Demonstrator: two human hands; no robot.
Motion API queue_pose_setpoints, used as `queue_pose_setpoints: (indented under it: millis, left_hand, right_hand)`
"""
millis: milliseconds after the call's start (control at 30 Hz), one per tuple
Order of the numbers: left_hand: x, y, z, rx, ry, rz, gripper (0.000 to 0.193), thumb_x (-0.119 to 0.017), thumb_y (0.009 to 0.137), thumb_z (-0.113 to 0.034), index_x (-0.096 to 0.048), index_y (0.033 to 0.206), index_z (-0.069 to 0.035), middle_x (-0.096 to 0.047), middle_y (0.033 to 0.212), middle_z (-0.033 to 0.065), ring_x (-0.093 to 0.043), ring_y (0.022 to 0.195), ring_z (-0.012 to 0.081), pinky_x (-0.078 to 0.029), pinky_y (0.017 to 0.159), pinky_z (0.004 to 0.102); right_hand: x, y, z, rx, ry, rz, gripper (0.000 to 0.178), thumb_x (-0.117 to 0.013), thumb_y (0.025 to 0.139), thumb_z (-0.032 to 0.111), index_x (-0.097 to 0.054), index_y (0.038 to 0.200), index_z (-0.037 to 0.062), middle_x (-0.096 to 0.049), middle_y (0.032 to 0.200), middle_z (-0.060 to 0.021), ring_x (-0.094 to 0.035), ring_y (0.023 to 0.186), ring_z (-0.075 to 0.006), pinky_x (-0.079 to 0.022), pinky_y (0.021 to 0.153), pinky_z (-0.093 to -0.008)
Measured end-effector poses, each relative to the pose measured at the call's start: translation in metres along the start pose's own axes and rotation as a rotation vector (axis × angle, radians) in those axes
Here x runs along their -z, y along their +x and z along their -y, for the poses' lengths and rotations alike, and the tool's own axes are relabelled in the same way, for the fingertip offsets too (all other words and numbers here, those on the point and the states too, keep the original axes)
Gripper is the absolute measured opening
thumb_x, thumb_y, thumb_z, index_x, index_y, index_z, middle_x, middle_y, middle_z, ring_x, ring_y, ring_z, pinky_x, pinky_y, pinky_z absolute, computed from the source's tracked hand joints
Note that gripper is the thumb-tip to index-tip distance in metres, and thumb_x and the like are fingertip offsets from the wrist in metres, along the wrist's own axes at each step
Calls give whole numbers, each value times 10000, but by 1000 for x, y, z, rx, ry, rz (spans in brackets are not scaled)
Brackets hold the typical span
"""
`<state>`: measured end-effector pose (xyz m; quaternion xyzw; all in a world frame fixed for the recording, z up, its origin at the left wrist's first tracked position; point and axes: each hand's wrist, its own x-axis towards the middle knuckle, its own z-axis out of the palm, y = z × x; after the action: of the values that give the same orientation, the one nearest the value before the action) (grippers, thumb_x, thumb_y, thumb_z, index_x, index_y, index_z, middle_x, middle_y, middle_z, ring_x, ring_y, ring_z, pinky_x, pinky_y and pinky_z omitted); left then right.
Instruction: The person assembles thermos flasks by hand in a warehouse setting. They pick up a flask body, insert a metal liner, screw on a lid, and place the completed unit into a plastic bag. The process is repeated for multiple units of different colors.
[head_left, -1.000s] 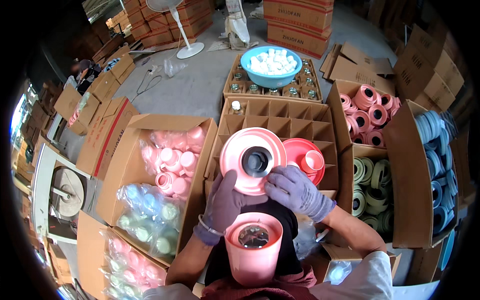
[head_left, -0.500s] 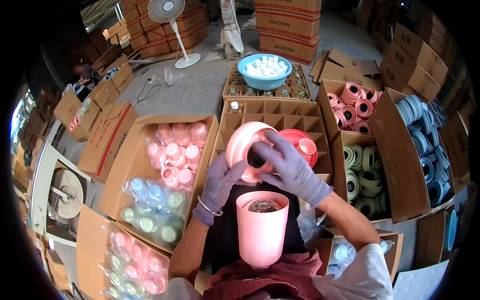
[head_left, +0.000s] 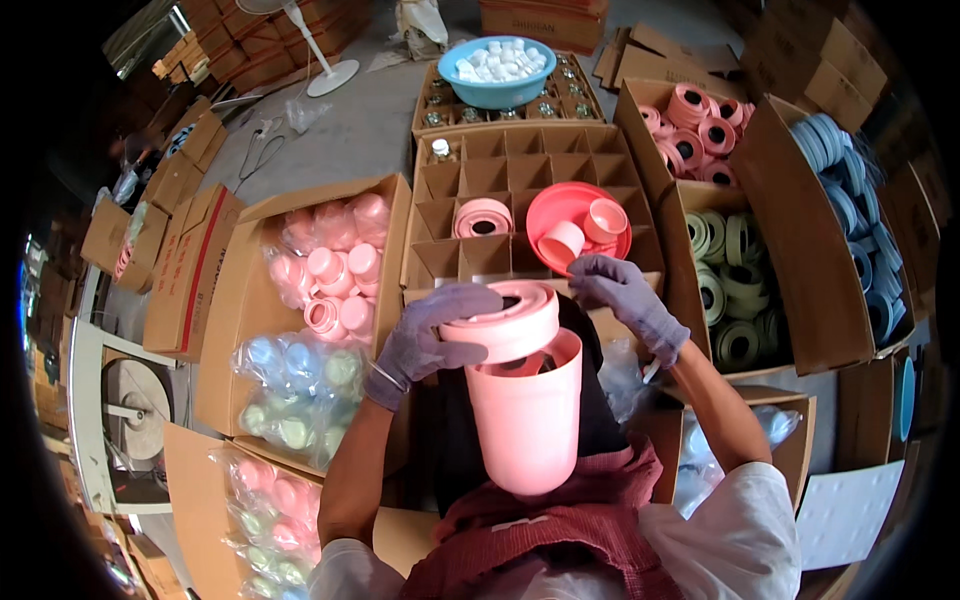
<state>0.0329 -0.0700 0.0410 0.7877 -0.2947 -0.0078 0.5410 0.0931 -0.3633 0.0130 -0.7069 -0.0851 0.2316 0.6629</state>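
Gloves (head_left: 655, 322) cover our left hand (head_left: 430, 335) and right hand (head_left: 622, 298). Mid-frame, the left holds a pink ring (head_left: 515, 335) over the pink pot (head_left: 530, 420), hiding part of its rim. Further right, the other is half curled near the red dish (head_left: 558, 206); we can't tell if it holds anything. Our arms (head_left: 355, 470) reach from the bottom.

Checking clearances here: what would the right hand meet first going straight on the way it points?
Probably the red dish, at its near rim; depth is unclear, so the right hand might pass above it.
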Motion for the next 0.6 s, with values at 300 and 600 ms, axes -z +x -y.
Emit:
queue_pose_setpoints:
  millis: [300,600]
  left_hand:
    - [-22,-2,13,-87,-36,178,586,-797,733,-353,-637,1193,-26,-634,1212,140,-567,1173,336,-426,1029,424]
    - [-64,-20,-50,116,159,-62,422,-656,867,-216,-577,1214,10,-593,1160,209,-562,1129,351,-445,977,398]
  right_hand:
    - [-62,-30,-4,136,157,72,395,-420,1006,258,-628,1131,-54,-656,1077,-123,-609,1046,-188,-443,976,-305]
    - [-46,-20,-29,369,247,309,425,-322,1015,182,-652,1120,-66,-673,1105,-165,-615,1063,-240,-427,1008,-325]
